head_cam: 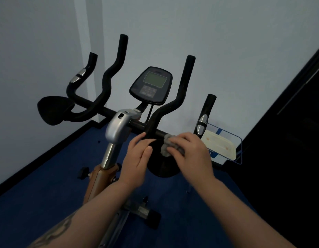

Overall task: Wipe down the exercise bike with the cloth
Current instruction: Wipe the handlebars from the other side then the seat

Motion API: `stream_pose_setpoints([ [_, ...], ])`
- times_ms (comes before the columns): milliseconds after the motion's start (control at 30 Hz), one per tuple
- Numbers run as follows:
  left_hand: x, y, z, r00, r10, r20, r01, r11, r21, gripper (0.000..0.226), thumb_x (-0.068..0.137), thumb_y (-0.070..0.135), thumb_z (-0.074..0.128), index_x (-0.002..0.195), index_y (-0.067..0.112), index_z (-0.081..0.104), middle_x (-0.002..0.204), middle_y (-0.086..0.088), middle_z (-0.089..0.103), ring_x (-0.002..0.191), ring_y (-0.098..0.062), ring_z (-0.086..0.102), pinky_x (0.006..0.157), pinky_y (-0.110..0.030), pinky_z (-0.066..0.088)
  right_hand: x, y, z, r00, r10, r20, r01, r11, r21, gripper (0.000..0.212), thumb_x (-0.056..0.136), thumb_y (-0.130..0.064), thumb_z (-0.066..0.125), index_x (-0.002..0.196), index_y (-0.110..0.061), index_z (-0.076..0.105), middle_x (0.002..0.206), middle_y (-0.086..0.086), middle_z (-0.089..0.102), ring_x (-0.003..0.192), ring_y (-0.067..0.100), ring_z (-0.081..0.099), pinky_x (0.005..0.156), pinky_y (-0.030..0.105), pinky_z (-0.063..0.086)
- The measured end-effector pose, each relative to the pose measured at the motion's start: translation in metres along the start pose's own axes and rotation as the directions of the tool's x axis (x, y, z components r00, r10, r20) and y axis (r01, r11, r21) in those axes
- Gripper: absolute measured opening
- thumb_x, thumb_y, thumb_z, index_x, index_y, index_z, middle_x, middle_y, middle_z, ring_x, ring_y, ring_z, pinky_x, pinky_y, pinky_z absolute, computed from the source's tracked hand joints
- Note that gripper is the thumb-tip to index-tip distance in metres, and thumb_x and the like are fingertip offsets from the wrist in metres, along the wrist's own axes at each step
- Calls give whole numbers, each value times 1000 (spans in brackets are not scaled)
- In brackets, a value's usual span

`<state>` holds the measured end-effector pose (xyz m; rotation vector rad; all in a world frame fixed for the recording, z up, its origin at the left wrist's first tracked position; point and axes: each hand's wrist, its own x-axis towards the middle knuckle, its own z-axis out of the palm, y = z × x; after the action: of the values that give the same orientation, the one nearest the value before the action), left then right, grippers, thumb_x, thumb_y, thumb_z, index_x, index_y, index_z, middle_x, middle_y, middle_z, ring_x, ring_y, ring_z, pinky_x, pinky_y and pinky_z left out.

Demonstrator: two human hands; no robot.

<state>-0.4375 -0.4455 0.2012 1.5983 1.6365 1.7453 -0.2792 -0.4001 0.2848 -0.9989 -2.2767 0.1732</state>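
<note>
The exercise bike (117, 126) stands on blue floor (38, 203) in a pale-walled corner, its console (151, 85) dim, its writing too small to read. The left hand (137, 160) rests fingers straight on the black elbow pad (160, 169); the right hand (192, 154) presses the grey cloth (168, 145) against the handlebar (137, 124). A clear holder (225, 142) sits rightward.
</note>
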Motion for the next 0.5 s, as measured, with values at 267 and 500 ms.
stream_pose_setpoints([
  [267, -9, 5, 0, 983, -174, 54, 181, 973, -142, 51, 94, 55, 30, 128, 29, 56, 145, 13, 40, 138, 6, 27, 112, -15, 26, -24, 7, 7, 949, -303, 85, 312, 943, -119, 20, 76, -15, 79, 95, -17, 72, 94, -3, 67, 91, 18, 60, 84, 31, 45],
  [500, -15, 10, 3, 985, -162, 53, 169, 967, -191, 34, 96, 51, 29, 119, 73, 41, 139, 45, 30, 141, 5, 23, 111, -15, 25, -9, -16, 24, 993, -119, -26, 118, 993, -8, 16, 83, -13, 72, 99, -14, 69, 100, 1, 65, 96, 17, 57, 85, 30, 47],
])
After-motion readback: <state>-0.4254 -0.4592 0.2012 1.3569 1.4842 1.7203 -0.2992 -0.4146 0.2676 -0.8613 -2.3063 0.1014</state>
